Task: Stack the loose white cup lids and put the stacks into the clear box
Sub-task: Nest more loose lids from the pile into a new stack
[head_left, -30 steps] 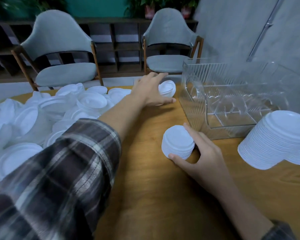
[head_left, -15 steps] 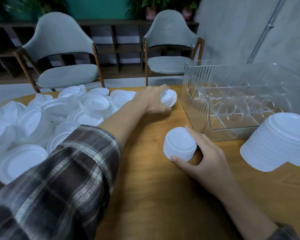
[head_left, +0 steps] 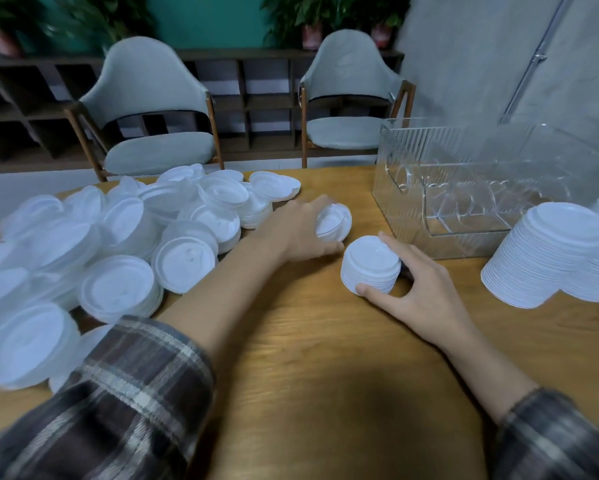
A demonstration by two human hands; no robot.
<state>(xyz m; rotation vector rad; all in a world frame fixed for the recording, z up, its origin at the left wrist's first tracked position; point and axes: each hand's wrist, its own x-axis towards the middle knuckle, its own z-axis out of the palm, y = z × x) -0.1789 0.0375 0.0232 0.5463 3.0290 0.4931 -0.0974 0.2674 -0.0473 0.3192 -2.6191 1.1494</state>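
Observation:
A heap of loose white lids (head_left: 124, 244) covers the left half of the wooden table (head_left: 325, 375). My left hand (head_left: 298, 230) grips a single lid (head_left: 334, 221), tilted, just left of the small stack. That small stack of lids (head_left: 370, 263) stands on the table in the middle, and my right hand (head_left: 419, 289) holds it between thumb and fingers. The clear box (head_left: 471, 188) with ribbed walls stands behind the stack to the right, with no lids visible inside.
Tall finished stacks of lids (head_left: 550, 258) stand at the right edge in front of the box. Two grey chairs (head_left: 152, 112) and a low dark shelf stand beyond the table's far side.
My left hand closed on a lid at the far side and has drawn it back toward the small stack. My right hand stays on the stack.

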